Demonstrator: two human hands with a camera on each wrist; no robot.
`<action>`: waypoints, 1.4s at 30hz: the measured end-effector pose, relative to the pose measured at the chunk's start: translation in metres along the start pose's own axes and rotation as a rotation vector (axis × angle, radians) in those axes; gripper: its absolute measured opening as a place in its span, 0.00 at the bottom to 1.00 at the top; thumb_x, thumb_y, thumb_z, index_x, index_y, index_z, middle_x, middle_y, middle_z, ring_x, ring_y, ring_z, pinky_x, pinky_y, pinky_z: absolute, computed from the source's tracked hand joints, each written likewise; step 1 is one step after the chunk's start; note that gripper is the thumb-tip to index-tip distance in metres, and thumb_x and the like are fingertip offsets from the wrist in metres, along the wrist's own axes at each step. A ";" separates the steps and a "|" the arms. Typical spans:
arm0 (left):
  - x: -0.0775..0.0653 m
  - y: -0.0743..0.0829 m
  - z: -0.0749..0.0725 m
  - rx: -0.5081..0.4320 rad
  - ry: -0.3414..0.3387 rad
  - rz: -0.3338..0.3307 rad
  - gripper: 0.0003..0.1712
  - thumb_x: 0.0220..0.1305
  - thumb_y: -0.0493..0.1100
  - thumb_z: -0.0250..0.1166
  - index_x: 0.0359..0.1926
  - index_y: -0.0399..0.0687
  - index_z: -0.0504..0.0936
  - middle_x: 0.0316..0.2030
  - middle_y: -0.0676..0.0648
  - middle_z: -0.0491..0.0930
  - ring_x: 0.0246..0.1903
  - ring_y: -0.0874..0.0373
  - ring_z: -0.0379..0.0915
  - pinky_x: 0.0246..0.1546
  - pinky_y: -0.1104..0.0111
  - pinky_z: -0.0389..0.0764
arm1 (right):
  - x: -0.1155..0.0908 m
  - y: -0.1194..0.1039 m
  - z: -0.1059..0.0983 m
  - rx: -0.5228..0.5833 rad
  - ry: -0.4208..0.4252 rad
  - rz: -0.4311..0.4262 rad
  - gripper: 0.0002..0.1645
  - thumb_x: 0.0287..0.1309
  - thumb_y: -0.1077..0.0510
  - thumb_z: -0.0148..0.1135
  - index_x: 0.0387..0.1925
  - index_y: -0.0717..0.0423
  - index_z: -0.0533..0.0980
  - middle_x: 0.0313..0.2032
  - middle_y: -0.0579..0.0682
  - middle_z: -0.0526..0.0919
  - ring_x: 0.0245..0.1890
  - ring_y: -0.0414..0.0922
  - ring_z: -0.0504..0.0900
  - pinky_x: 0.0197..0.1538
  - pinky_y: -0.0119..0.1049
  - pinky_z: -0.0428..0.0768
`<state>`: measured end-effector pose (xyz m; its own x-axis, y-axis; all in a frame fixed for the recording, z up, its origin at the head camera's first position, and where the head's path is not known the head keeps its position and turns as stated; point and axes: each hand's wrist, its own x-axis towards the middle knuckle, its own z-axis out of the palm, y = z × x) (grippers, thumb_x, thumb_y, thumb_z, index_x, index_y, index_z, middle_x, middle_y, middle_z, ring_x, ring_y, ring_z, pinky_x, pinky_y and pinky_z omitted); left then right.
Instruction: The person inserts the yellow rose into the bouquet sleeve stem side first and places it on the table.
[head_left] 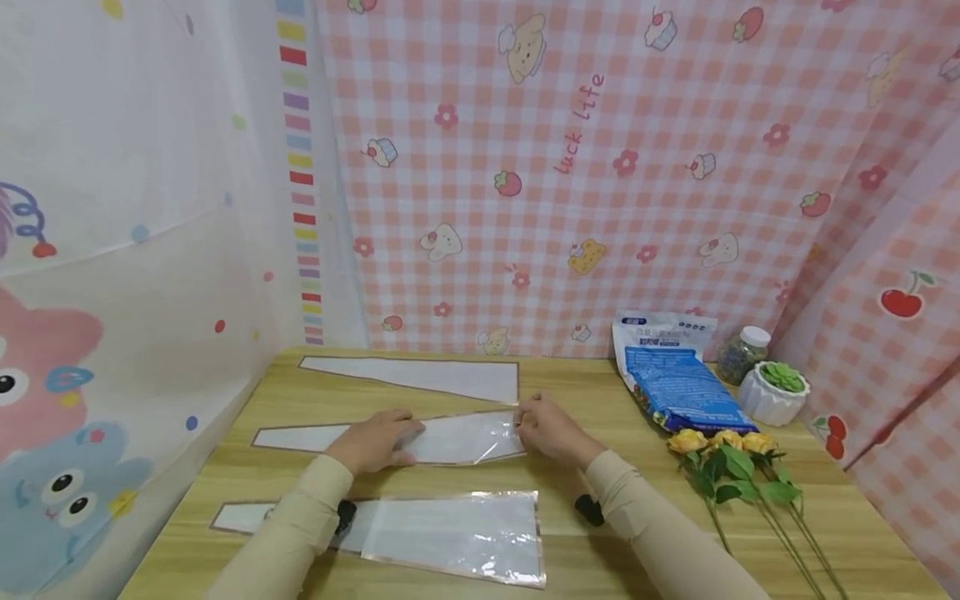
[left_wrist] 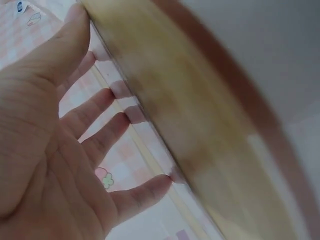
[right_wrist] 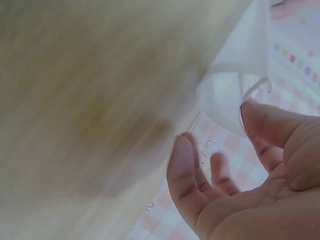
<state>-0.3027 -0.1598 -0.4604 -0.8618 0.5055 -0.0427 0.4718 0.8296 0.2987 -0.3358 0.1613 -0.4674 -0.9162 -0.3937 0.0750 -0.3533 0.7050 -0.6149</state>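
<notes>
Three tapered plastic flower sleeves with coppery borders lie on the table in the head view. On the middle sleeve (head_left: 457, 435), my left hand (head_left: 378, 442) rests with its fingers spread; in the left wrist view, the fingertips (left_wrist: 160, 182) touch down at the surface. My right hand (head_left: 551, 427) pinches the wide right end of that sleeve. The right wrist view shows the film (right_wrist: 225, 95) lifted and curled beside the thumb (right_wrist: 270, 122). Above lies the far sleeve (head_left: 450, 377); the near sleeve (head_left: 457, 533) is partly hidden by my left forearm.
On the right of the wooden table (head_left: 600, 558) lie several yellow roses (head_left: 727, 442) with long stems. Behind them are a blue and white bag (head_left: 682, 375), a white-lidded jar (head_left: 742, 354) and a succulent in a white pot (head_left: 772, 400). Patterned cloths (head_left: 480, 208) hang around the table.
</notes>
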 end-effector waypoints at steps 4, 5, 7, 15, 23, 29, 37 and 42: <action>0.003 0.003 -0.002 -0.011 0.003 -0.010 0.41 0.60 0.55 0.72 0.70 0.43 0.72 0.70 0.33 0.65 0.69 0.34 0.60 0.62 0.33 0.64 | -0.001 -0.010 -0.003 0.107 0.022 0.061 0.05 0.67 0.64 0.62 0.33 0.54 0.77 0.59 0.66 0.66 0.51 0.59 0.76 0.54 0.55 0.77; 0.005 0.005 -0.002 -0.015 0.008 -0.005 0.45 0.58 0.57 0.73 0.71 0.43 0.70 0.71 0.33 0.64 0.70 0.34 0.59 0.62 0.31 0.62 | -0.002 -0.013 -0.004 0.125 0.026 0.074 0.05 0.69 0.63 0.61 0.34 0.53 0.77 0.61 0.67 0.65 0.51 0.58 0.77 0.54 0.54 0.77; 0.012 0.009 0.000 -0.004 0.044 0.023 0.53 0.51 0.60 0.76 0.73 0.43 0.67 0.72 0.33 0.63 0.71 0.34 0.57 0.62 0.30 0.61 | -0.002 -0.018 -0.005 0.174 0.035 0.089 0.05 0.70 0.62 0.60 0.35 0.53 0.77 0.64 0.68 0.63 0.47 0.55 0.80 0.49 0.49 0.79; 0.040 0.038 0.004 -0.063 0.154 0.175 0.83 0.27 0.62 0.86 0.81 0.51 0.46 0.75 0.38 0.58 0.72 0.39 0.58 0.64 0.37 0.65 | -0.007 -0.034 -0.005 0.372 0.009 -0.006 0.02 0.71 0.62 0.59 0.39 0.58 0.76 0.57 0.62 0.69 0.40 0.52 0.84 0.39 0.45 0.85; 0.044 0.044 0.009 -0.165 0.098 0.140 0.75 0.39 0.49 0.86 0.81 0.52 0.46 0.72 0.38 0.63 0.69 0.41 0.63 0.61 0.35 0.67 | -0.014 -0.044 -0.003 0.543 0.029 -0.017 0.07 0.74 0.60 0.56 0.49 0.58 0.71 0.59 0.61 0.72 0.52 0.58 0.81 0.44 0.45 0.85; 0.040 0.044 0.003 -0.174 0.132 0.160 0.68 0.44 0.44 0.85 0.79 0.46 0.51 0.69 0.36 0.65 0.67 0.43 0.64 0.65 0.48 0.69 | -0.019 -0.041 -0.003 0.579 0.068 -0.007 0.09 0.74 0.64 0.55 0.51 0.60 0.70 0.60 0.63 0.70 0.46 0.54 0.84 0.45 0.52 0.85; 0.036 0.041 0.003 -0.204 0.083 0.163 0.64 0.50 0.45 0.82 0.80 0.52 0.50 0.73 0.40 0.61 0.71 0.44 0.58 0.68 0.49 0.65 | -0.020 -0.036 -0.005 0.507 -0.025 -0.042 0.18 0.75 0.62 0.53 0.60 0.63 0.79 0.62 0.62 0.77 0.46 0.50 0.84 0.45 0.50 0.85; 0.034 0.042 0.001 -0.229 0.065 0.172 0.63 0.51 0.44 0.81 0.80 0.51 0.50 0.74 0.41 0.59 0.73 0.45 0.56 0.70 0.49 0.63 | -0.019 -0.036 -0.006 0.475 -0.106 -0.057 0.21 0.73 0.65 0.54 0.64 0.60 0.76 0.63 0.59 0.78 0.45 0.51 0.85 0.48 0.50 0.84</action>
<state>-0.3120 -0.1082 -0.4499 -0.7863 0.6118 0.0866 0.5642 0.6537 0.5043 -0.3062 0.1468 -0.4423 -0.8647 -0.4994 0.0538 -0.2546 0.3434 -0.9040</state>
